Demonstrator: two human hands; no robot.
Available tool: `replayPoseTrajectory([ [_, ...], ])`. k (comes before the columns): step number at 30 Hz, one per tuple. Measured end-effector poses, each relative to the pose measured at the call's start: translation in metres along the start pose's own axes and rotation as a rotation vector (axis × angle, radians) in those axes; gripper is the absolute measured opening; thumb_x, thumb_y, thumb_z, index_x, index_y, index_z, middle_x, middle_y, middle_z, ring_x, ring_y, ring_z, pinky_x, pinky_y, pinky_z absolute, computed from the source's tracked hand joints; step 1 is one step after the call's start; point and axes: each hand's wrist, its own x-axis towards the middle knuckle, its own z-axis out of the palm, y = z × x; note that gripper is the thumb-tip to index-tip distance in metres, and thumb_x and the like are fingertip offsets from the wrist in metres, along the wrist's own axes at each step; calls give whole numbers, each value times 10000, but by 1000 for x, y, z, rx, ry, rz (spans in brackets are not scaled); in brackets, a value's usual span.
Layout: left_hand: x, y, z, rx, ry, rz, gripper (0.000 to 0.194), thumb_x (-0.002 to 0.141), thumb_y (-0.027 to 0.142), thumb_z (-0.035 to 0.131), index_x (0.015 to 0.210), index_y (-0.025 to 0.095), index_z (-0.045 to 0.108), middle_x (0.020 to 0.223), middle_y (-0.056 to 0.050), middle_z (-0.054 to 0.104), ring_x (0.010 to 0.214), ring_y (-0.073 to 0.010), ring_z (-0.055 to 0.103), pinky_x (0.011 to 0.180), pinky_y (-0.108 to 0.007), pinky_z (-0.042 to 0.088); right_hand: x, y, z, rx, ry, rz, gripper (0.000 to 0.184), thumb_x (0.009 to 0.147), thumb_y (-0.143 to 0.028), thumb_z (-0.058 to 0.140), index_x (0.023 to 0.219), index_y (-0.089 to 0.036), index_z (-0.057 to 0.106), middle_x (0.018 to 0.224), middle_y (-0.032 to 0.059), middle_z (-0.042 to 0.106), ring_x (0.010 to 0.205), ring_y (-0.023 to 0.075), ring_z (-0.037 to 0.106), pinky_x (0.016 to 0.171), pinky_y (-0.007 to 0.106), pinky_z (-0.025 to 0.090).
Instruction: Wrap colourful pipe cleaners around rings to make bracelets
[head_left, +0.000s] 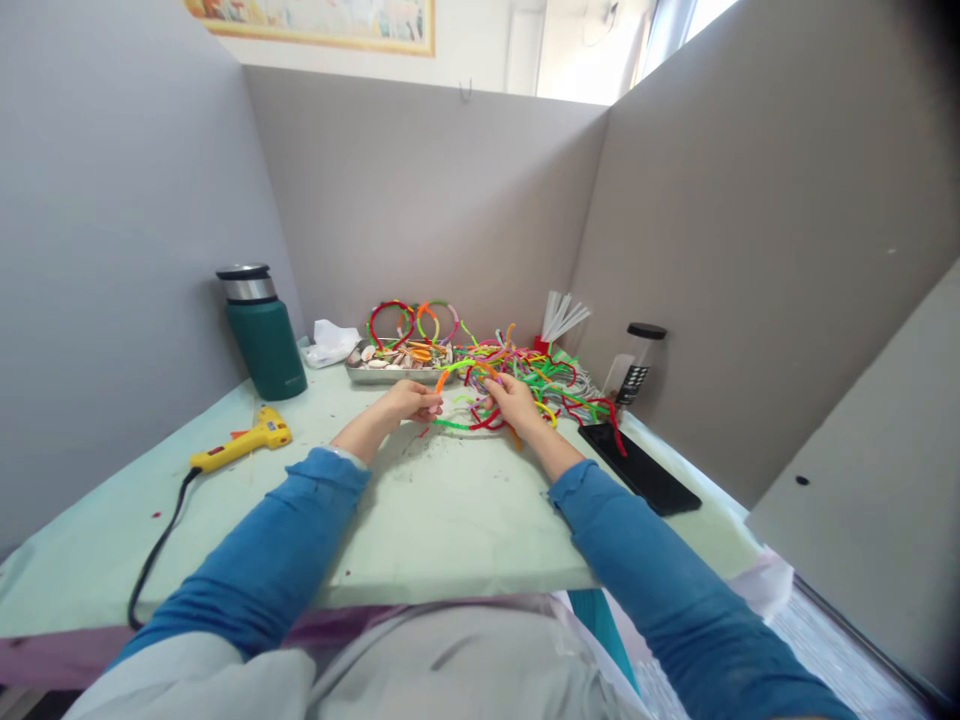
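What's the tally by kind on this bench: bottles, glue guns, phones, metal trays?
Bottles: 2 (teal bottle, clear bottle)
Glue gun: 1
Phone: 1
Metal tray: 1
Total: 5

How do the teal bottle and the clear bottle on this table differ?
The teal bottle is opaque with a silvery neck; the clear bottle is see-through with dark printed markings. The teal bottle looks broader than the clear bottle. The teal bottle stands at the left, beyond the yellow glue gun; the clear bottle is at the right, beyond the black phone. Both have dark lids.
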Motion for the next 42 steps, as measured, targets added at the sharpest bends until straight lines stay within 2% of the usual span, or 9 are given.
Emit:
replayPoseTrajectory([
  [5, 6, -7, -5, -71, -85, 8, 342, 531, 373, 789, 657, 98, 630, 650, -49, 646, 565, -118, 577, 634, -279, 493, 0, -4, -3, 68, 19, 42, 292, 769, -450, 520, 711, -163, 517, 486, -46, 529, 349, 48, 294, 357, 187, 230],
  [7, 7, -8, -6, -139, -56, -18, 287, 590, 321, 770, 703, 101, 624, 692, -61, 660, 571, -121, 591, 629, -281, 504, 0, -6, -3, 144, 16, 96, 295, 775, -461, 525, 791, -167, 532, 532, -40, 559, 340, 44, 305, 340, 183, 239],
  [12, 6, -5, -5, -374, 104, -58, 136, 725, 187, 669, 787, 124, 566, 779, -79, 674, 618, -128, 629, 610, -262, 522, -2, -8, 1, 344, -154, 198, 357, 758, -447, 594, 977, -178, 512, 770, 31, 643, 433, 53, 471, 338, 159, 326],
  [17, 8, -4, 1, -490, 143, -15, 173, 731, 191, 669, 759, 142, 506, 865, -82, 678, 687, -132, 647, 647, -268, 533, -8, -12, 13, 394, -313, 201, 343, 710, -330, 663, 980, -173, 519, 867, 47, 646, 565, 84, 567, 362, 152, 370],
  [24, 7, -9, 10, -343, 57, 66, 302, 630, 313, 747, 780, 140, 550, 871, -80, 673, 764, -161, 635, 644, -274, 514, -11, -14, 18, 332, -277, 140, 211, 811, -342, 526, 820, -133, 551, 587, 1, 604, 397, 57, 458, 349, 163, 336],
  [28, 7, -9, 2, -221, 92, 90, 414, 553, 426, 766, 810, 139, 615, 842, -65, 668, 733, -143, 604, 606, -249, 486, -12, -16, 15, 301, -277, 179, 175, 802, -310, 532, 769, -138, 533, 561, 0, 595, 384, 53, 449, 335, 154, 318],
  [32, 9, -9, -6, -219, 88, 79, 473, 581, 527, 711, 842, 137, 651, 786, -54, 652, 670, -119, 567, 576, -233, 467, -12, -16, 13, 303, -312, 215, 207, 795, -327, 527, 703, -142, 521, 468, -23, 529, 339, 45, 401, 306, 150, 264],
  [37, 9, -10, -4, -203, 74, 69, 424, 562, 428, 762, 842, 129, 652, 760, -46, 644, 578, -92, 542, 535, -227, 459, -12, -15, 14, 327, -319, 215, 217, 763, -337, 559, 672, -147, 505, 485, -24, 536, 344, 41, 395, 306, 153, 260],
  [42, 12, -17, 1, -227, -19, 65, 356, 598, 357, 765, 830, 119, 638, 811, -73, 658, 607, -118, 595, 569, -260, 502, -14, -15, 16, 362, -347, 195, 233, 752, -372, 574, 718, -146, 525, 512, -30, 548, 350, 41, 393, 324, 160, 286],
])
